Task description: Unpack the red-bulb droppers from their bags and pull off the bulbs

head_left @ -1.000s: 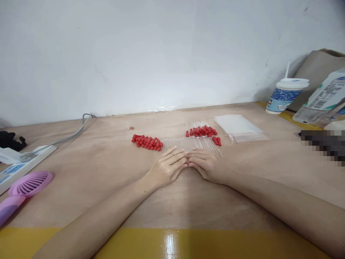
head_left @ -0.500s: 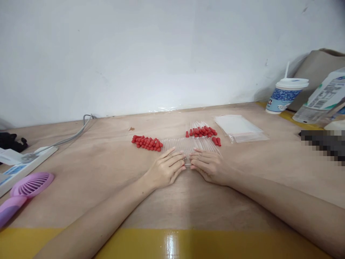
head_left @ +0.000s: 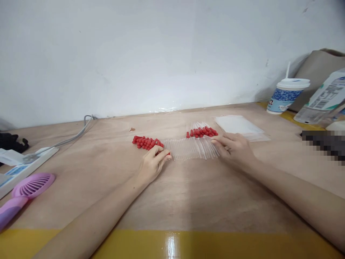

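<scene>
A row of clear thin tubes point(head_left: 185, 148) lies side by side on the wooden table point(head_left: 161, 201). At its left end is a pile of red rubber bulbs point(head_left: 145, 142), and my left hand point(head_left: 153, 162) pinches one red bulb just below that pile. Behind the row, more red bulbs point(head_left: 202, 132) sit on clear tubes pointing toward the wall. My right hand point(head_left: 233, 147) is closed at the right end of the row, beside those bulbs; what its fingertips hold is too small to make out.
Clear plastic bags point(head_left: 239, 125) lie behind my right hand. A lidded cup point(head_left: 287, 95) and a plastic bottle point(head_left: 320, 102) stand at the back right. A purple fan point(head_left: 33, 185) and a power strip point(head_left: 27, 167) are on the left.
My hands have moved apart from the middle of the row. My left hand went left and now shows a red bulb; my right went right and up, over where two loose bulbs lay.
</scene>
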A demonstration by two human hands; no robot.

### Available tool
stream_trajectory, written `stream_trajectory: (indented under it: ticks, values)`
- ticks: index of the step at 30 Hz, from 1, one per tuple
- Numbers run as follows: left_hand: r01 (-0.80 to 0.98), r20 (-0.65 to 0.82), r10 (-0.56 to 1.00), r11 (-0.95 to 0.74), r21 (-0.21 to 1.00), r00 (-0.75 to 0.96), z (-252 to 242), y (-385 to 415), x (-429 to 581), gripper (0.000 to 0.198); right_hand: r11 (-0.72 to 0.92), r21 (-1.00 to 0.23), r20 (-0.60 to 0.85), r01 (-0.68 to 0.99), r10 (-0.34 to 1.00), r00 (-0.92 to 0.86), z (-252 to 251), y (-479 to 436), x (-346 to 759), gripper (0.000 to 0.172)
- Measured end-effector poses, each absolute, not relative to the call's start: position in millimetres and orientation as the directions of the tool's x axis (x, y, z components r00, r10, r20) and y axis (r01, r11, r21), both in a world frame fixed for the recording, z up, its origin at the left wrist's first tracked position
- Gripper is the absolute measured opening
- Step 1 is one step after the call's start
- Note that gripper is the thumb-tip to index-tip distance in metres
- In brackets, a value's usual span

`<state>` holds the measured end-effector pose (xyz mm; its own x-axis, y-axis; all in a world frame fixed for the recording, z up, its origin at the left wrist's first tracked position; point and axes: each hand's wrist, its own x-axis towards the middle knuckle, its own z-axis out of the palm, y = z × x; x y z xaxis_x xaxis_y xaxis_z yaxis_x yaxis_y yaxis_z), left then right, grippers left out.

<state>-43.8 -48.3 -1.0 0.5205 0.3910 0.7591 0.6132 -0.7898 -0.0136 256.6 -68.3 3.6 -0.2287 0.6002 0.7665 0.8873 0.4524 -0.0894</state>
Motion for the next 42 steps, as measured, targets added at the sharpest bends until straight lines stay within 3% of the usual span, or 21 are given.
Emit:
stream_trajectory:
  ticks: [4, 7, 14, 17, 20, 24, 28, 31, 37, 42]
  values:
    - [0.641, 0.745, 0.48, -0.762, 0.094, 0.462, -2, -44, -43, 0.028, 0.169, -0.289, 0.639, 0.942, 0.767, 0.059, 11, -61, 273, 0.026]
    - [0.674, 0.718, 0.547, -0.724, 0.148, 0.43, -1, -44, -41, 0.033, 0.044, -0.356, 0.549, 0.934, 0.818, 0.17, 15, -59, 279, 0.027]
    - [0.688, 0.72, 0.585, -0.695, 0.209, 0.372, -1, -44, -40, 0.026, 0.133, -0.444, 0.439, 0.886, 0.894, 0.086, 9, -60, 269, 0.033]
    - [0.674, 0.743, 0.572, -0.703, 0.227, 0.347, -1, -42, -41, 0.016, 0.158, -0.453, 0.463, 0.877, 0.883, 0.08, 5, -61, 262, 0.025]
    - [0.694, 0.766, 0.57, -0.68, 0.236, 0.297, 4, -39, -45, 0.012, 0.216, -0.413, 0.526, 0.885, 0.85, 0.038, 1, -60, 257, 0.018]
    - [0.756, 0.79, 0.597, -0.579, 0.305, 0.138, 15, -29, -63, 0.014, 0.353, -0.271, 0.647, 0.895, 0.755, -0.102, -6, -56, 252, 0.022]
    - [0.724, 0.717, 0.696, -0.472, 0.502, -0.043, 22, -17, -85, 0.018, 0.457, -0.12, 0.733, 0.881, 0.64, -0.231, -14, -53, 248, 0.024]
    - [0.661, 0.628, 0.768, -0.407, 0.63, -0.125, 24, -12, -94, 0.022, 0.462, -0.071, 0.726, 0.884, 0.632, -0.271, -16, -54, 247, 0.024]
    - [0.68, 0.624, 0.771, -0.39, 0.62, -0.126, 24, -8, -97, 0.022, 0.371, 0.064, 0.692, 0.926, 0.653, -0.309, -11, -62, 243, 0.022]
    - [0.69, 0.637, 0.742, -0.349, 0.635, -0.211, 29, 0, -106, 0.026, 0.359, 0.067, 0.659, 0.931, 0.685, -0.312, -7, -66, 242, 0.026]
